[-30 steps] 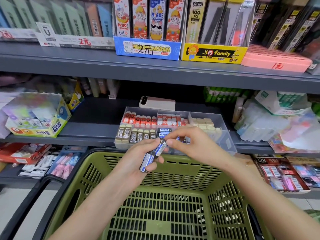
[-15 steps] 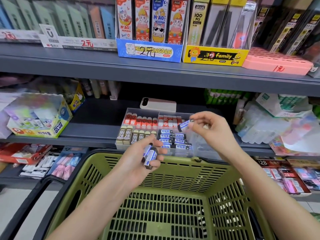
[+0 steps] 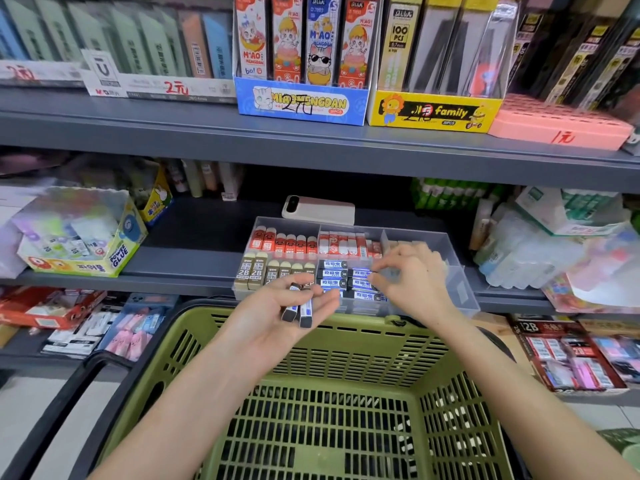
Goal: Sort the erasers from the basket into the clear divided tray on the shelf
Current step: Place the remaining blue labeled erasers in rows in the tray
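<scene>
Two erasers (image 3: 300,310) with blue-and-white sleeves and dark ends are gripped side by side in the left hand (image 3: 273,317), thumb over them, just in front of the tray (image 3: 459,289) and above the far rim of the basket (image 3: 450,407). The right hand (image 3: 414,282) is held over the tray's front middle compartment with its fingers curled and the fingertips (image 3: 374,278) drawn together just above the blue erasers (image 3: 334,274) stacked there. Whether anything is pinched between them cannot be told, since that spot is blurred.

The tray is set on the grey shelf (image 3: 194,268). In its front left compartment 2B erasers (image 3: 251,271) in brown sleeves are stood in a row. In its back left compartment red erasers (image 3: 284,242) are lined up, and more red-and-white ones are packed in the back middle. The tray's right compartments are partly hidden by the right hand.

A phone (image 3: 320,210) is laid flat just behind the tray. A glue box (image 3: 83,237) is seen well to the left of the tray on the same shelf.
</scene>
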Demonstrator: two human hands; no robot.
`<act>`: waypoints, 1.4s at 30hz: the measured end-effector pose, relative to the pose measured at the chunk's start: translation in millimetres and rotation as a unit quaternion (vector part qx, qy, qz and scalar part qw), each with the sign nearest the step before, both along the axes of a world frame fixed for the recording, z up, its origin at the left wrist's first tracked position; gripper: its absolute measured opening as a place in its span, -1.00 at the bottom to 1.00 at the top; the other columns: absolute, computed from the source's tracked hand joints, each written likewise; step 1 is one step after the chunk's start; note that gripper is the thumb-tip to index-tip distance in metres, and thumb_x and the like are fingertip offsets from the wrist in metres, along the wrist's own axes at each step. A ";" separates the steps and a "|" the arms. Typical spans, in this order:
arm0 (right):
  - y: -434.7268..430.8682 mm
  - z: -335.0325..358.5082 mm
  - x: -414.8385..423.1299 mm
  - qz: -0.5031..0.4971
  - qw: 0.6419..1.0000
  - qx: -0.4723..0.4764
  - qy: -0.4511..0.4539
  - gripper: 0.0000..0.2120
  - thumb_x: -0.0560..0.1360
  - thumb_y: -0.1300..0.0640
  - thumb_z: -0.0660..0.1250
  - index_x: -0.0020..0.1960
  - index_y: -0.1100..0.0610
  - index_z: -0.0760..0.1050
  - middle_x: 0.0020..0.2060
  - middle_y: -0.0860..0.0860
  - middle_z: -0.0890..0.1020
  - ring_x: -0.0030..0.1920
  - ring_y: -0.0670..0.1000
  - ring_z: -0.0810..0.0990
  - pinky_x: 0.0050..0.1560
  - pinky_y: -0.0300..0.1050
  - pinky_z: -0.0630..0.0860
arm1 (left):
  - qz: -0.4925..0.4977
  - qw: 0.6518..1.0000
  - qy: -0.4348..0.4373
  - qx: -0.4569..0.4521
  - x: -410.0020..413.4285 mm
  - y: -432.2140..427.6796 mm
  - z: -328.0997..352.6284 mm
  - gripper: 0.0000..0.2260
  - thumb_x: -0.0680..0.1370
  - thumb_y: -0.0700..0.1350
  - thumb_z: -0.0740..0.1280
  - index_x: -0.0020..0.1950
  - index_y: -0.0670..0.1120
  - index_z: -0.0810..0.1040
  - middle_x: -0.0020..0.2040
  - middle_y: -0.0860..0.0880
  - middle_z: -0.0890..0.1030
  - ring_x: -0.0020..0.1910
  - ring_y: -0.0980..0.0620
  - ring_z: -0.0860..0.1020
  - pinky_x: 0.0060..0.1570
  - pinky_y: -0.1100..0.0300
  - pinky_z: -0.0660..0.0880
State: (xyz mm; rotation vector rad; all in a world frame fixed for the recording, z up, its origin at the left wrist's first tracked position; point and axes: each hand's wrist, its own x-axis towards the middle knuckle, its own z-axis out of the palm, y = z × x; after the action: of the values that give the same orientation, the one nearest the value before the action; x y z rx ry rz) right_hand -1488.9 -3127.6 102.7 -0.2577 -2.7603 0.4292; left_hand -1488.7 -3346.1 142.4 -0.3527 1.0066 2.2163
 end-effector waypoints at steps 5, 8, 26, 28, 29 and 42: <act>-8.4 8.7 5.3 0.012 0.994 0.109 0.031 -0.84 0.46 -0.03 0.34 -0.06 -0.02 0.66 -0.07 -0.05 0.62 0.00 0.08 0.44 -0.02 -0.10 0.14 | 0.036 0.999 0.020 0.009 -2.5 5.7 -2.5 -0.79 0.47 -0.47 0.19 0.04 -0.30 0.49 -0.36 -0.19 0.63 -0.09 -0.25 0.66 0.02 -0.11 0.53; -37.4 28.7 28.0 0.072 0.986 -0.133 0.075 -0.79 0.45 -0.10 0.35 -0.19 0.02 0.64 -0.23 -0.13 0.64 -0.13 -0.04 0.52 -0.03 -0.06 0.40 | 0.064 0.997 0.047 0.011 -4.2 9.9 -2.6 -0.80 0.49 -0.45 0.21 0.06 -0.28 0.49 -0.25 -0.16 0.63 -0.08 -0.17 0.67 0.05 -0.04 0.52; -2.6 28.8 8.3 -0.080 0.962 -0.258 0.029 -0.97 0.47 0.15 0.35 -0.13 0.09 0.50 -0.34 -0.09 0.55 -0.21 -0.03 0.54 -0.24 -0.21 0.36 | 0.004 0.997 0.018 -0.072 -1.0 1.6 0.4 -0.84 0.57 -0.31 0.21 0.12 -0.29 0.48 -0.16 -0.19 0.53 -0.29 -0.04 0.54 -0.33 0.18 0.50; 1.0 24.3 -0.1 -0.087 0.975 -0.205 0.005 -0.94 0.48 0.14 0.33 -0.17 0.08 0.54 -0.34 -0.08 0.56 -0.15 0.01 0.57 -0.18 -0.16 0.40 | -0.004 0.998 0.009 -0.067 -0.4 -1.6 0.0 -0.78 0.57 -0.39 0.11 0.13 -0.31 0.47 -0.04 -0.26 0.55 -0.17 -0.10 0.58 -0.26 0.14 0.51; 1.0 22.7 -3.2 -0.087 0.979 -0.185 0.001 -0.92 0.48 0.14 0.32 -0.19 0.09 0.55 -0.34 -0.07 0.57 -0.13 0.04 0.58 -0.17 -0.14 0.41 | -0.005 0.998 0.006 -0.060 -0.2 -3.0 -0.1 -0.76 0.56 -0.43 0.08 0.13 -0.32 0.47 0.01 -0.30 0.55 -0.10 -0.14 0.60 -0.21 0.11 0.53; -19.7 4.6 -12.5 -0.116 0.991 -0.062 0.035 -0.82 0.47 0.19 0.28 -0.22 0.10 0.64 -0.23 0.00 0.67 -0.13 0.09 0.57 -0.32 -0.19 0.26 | -0.051 0.988 0.108 -0.101 3.5 -8.7 -2.9 -0.59 0.30 -0.27 0.41 0.14 -0.28 0.51 -0.03 -0.22 0.68 -0.04 -0.12 0.67 -0.21 0.18 0.61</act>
State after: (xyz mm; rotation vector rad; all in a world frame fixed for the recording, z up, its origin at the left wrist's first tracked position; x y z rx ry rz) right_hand -1501.4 -3147.2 107.3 -0.5759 -2.5987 0.5359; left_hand -1485.1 -3354.8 139.5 -0.1458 1.3421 2.0963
